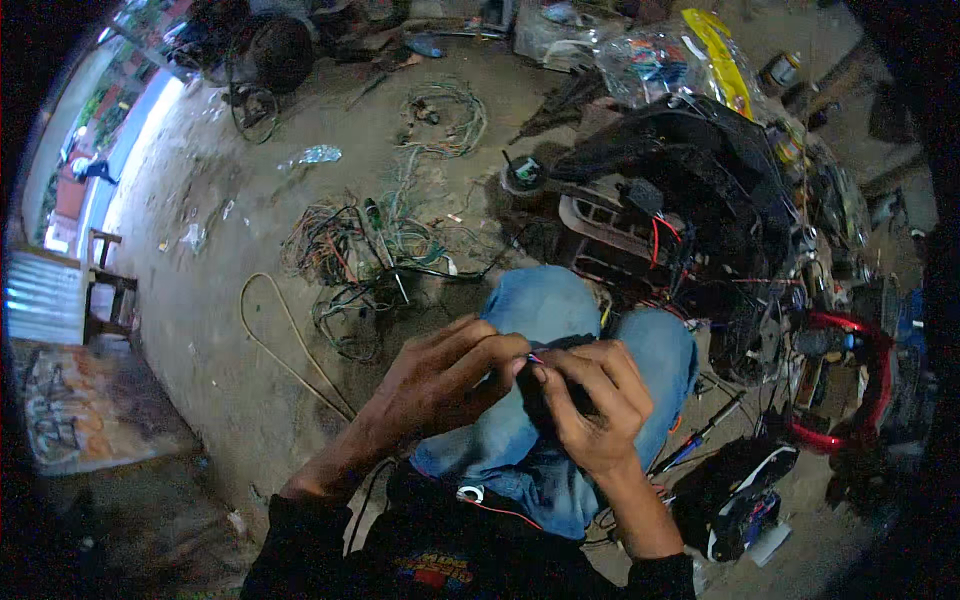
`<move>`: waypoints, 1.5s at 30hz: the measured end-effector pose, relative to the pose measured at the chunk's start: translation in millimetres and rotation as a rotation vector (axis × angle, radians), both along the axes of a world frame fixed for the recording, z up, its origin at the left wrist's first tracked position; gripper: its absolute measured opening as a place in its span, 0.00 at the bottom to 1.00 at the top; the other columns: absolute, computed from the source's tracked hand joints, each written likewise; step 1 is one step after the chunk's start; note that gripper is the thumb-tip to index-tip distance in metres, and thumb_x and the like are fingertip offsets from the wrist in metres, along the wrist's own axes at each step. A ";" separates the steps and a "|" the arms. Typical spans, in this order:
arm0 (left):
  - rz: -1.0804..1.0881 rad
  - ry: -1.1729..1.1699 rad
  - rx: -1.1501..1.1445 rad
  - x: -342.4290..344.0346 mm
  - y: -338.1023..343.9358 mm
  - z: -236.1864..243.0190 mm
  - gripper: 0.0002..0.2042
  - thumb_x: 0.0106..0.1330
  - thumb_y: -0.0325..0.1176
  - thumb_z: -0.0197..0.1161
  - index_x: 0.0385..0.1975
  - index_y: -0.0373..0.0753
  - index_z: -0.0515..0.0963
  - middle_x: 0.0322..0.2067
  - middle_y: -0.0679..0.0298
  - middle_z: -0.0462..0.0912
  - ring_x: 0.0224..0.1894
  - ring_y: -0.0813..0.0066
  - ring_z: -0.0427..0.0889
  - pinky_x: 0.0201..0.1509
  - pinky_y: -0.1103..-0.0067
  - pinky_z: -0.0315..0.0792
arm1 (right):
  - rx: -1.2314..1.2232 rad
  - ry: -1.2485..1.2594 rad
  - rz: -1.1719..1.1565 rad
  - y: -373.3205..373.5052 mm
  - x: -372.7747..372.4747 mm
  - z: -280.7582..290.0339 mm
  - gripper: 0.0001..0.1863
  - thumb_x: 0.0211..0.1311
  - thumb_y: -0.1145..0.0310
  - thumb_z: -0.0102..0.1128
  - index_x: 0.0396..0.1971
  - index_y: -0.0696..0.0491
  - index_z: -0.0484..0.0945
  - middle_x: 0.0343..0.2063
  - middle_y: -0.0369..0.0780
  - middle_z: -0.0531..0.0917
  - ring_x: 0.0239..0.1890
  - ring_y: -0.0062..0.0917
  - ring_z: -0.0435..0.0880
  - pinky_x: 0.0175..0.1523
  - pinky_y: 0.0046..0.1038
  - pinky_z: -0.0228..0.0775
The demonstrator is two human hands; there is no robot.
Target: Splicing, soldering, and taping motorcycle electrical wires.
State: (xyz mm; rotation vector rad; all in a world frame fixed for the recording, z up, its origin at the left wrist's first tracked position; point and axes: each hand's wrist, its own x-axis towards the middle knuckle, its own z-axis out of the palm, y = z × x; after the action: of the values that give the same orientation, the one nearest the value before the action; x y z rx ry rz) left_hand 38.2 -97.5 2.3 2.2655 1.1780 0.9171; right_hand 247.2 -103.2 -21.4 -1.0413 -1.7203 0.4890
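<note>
Above my jeans-covered knees, my left hand (450,372) and my right hand (600,398) meet fingertip to fingertip. Both are closed in a pinch on a thin purplish wire (535,358). Only a short bit of it shows between the fingers, and the rest is hidden. Across my lap runs a thin red wire (510,513). Beyond my left hand, a tangled heap of wires (335,245) lies on the ground, with a screwdriver (374,212) on it. Ahead of my right hand is a dark vehicle body (680,160) with red wires (657,240) hanging out.
A looped tan cord (290,335) lies at left, near a painted board (100,405). Another wire coil (445,118) is farther off. On the right are a red curved frame (885,370), a blue-handled tool (690,445) and a black shoe (745,500). Plastic packaging (650,65) sits at far right.
</note>
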 end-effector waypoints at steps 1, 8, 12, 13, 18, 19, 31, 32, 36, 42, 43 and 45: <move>0.003 0.021 -0.002 -1.4 -3.0 -1.2 0.14 0.64 0.26 0.72 0.47 0.45 0.79 0.36 0.66 0.83 0.35 0.62 0.88 0.33 0.69 0.82 | 0.005 -0.015 0.000 -0.7 -1.0 0.5 0.11 0.49 0.78 0.77 0.35 0.56 0.89 0.29 0.38 0.84 0.30 0.30 0.82 0.37 0.31 0.73; -0.014 0.023 0.022 -16.4 -11.6 -22.0 0.15 0.68 0.34 0.69 0.53 0.49 0.78 0.37 0.64 0.84 0.32 0.63 0.88 0.30 0.70 0.82 | -0.039 -0.110 0.052 -5.0 -5.3 1.3 0.12 0.49 0.78 0.76 0.36 0.54 0.90 0.28 0.38 0.81 0.29 0.31 0.78 0.36 0.32 0.71; -0.021 0.049 -0.022 -24.6 -17.1 -28.2 0.14 0.70 0.37 0.68 0.53 0.50 0.79 0.37 0.66 0.85 0.31 0.64 0.87 0.28 0.69 0.81 | -0.025 -0.156 0.089 -5.6 -8.2 0.8 0.11 0.49 0.78 0.75 0.36 0.55 0.89 0.28 0.38 0.82 0.30 0.32 0.78 0.39 0.34 0.70; -0.017 -0.016 -0.069 -24.5 -17.9 -28.8 0.10 0.71 0.37 0.67 0.50 0.50 0.81 0.35 0.68 0.85 0.30 0.64 0.87 0.27 0.69 0.80 | -0.023 -0.171 0.089 -6.1 -8.7 0.8 0.11 0.49 0.78 0.75 0.36 0.55 0.89 0.28 0.39 0.82 0.30 0.33 0.78 0.40 0.34 0.70; -0.010 0.081 -0.119 -26.3 -15.8 -25.2 0.10 0.68 0.37 0.71 0.47 0.51 0.84 0.40 0.72 0.89 0.34 0.70 0.89 0.32 0.71 0.82 | -0.038 -0.206 0.076 -8.1 -10.7 -2.3 0.09 0.53 0.76 0.75 0.36 0.55 0.88 0.30 0.40 0.82 0.32 0.34 0.79 0.41 0.35 0.70; -0.008 0.059 -0.136 -26.3 -14.0 -24.0 0.10 0.68 0.37 0.71 0.47 0.51 0.84 0.39 0.71 0.88 0.34 0.69 0.89 0.32 0.71 0.82 | -0.039 -0.194 0.067 -8.0 -11.6 -3.6 0.09 0.54 0.76 0.75 0.36 0.55 0.88 0.31 0.40 0.83 0.33 0.34 0.80 0.42 0.34 0.70; -0.146 0.325 0.040 -23.9 -1.6 -14.5 0.09 0.67 0.37 0.67 0.43 0.45 0.81 0.36 0.66 0.79 0.38 0.66 0.85 0.35 0.74 0.81 | -0.013 -0.200 0.037 -9.0 -12.5 -1.3 0.11 0.51 0.76 0.75 0.37 0.54 0.88 0.28 0.39 0.78 0.31 0.34 0.76 0.39 0.35 0.68; -0.153 0.265 0.088 -24.2 -0.2 -15.0 0.09 0.67 0.36 0.67 0.44 0.45 0.80 0.36 0.66 0.79 0.38 0.66 0.85 0.35 0.73 0.81 | -0.004 -0.179 0.059 -8.5 -11.7 -2.7 0.12 0.51 0.76 0.76 0.38 0.54 0.88 0.28 0.39 0.78 0.31 0.34 0.76 0.40 0.35 0.68; -0.173 0.143 0.011 -26.3 -3.4 -13.3 0.12 0.65 0.31 0.69 0.46 0.43 0.80 0.36 0.66 0.80 0.37 0.64 0.85 0.34 0.71 0.82 | -0.043 -0.155 0.115 -8.2 -2.6 -8.5 0.13 0.52 0.75 0.76 0.40 0.53 0.89 0.29 0.38 0.78 0.32 0.33 0.76 0.40 0.35 0.67; -0.146 0.124 0.078 -22.4 -2.9 -13.0 0.14 0.61 0.26 0.72 0.46 0.41 0.80 0.34 0.64 0.82 0.33 0.62 0.86 0.33 0.70 0.82 | -0.017 -0.111 0.135 -6.4 0.9 -8.9 0.16 0.48 0.77 0.75 0.41 0.54 0.89 0.29 0.38 0.79 0.32 0.32 0.76 0.39 0.34 0.67; -0.150 0.107 0.097 -21.7 -3.1 -12.9 0.14 0.61 0.26 0.72 0.46 0.41 0.80 0.34 0.64 0.82 0.33 0.62 0.86 0.32 0.70 0.82 | -0.014 -0.104 0.138 -5.8 0.4 -8.5 0.15 0.48 0.77 0.76 0.40 0.54 0.90 0.29 0.38 0.78 0.31 0.32 0.76 0.38 0.34 0.67; -0.151 0.106 0.081 -20.7 -3.4 -12.0 0.13 0.61 0.26 0.72 0.45 0.40 0.80 0.34 0.63 0.81 0.33 0.62 0.86 0.32 0.70 0.81 | -0.014 -0.097 0.142 -5.4 0.6 -7.7 0.14 0.48 0.77 0.77 0.39 0.55 0.90 0.28 0.39 0.79 0.30 0.31 0.75 0.38 0.33 0.66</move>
State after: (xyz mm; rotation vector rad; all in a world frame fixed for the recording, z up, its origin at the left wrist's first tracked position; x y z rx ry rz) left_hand 17.5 -100.9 -9.7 2.4567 1.0125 0.8087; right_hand 247.8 -108.5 -29.1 -0.9709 -1.8884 0.5488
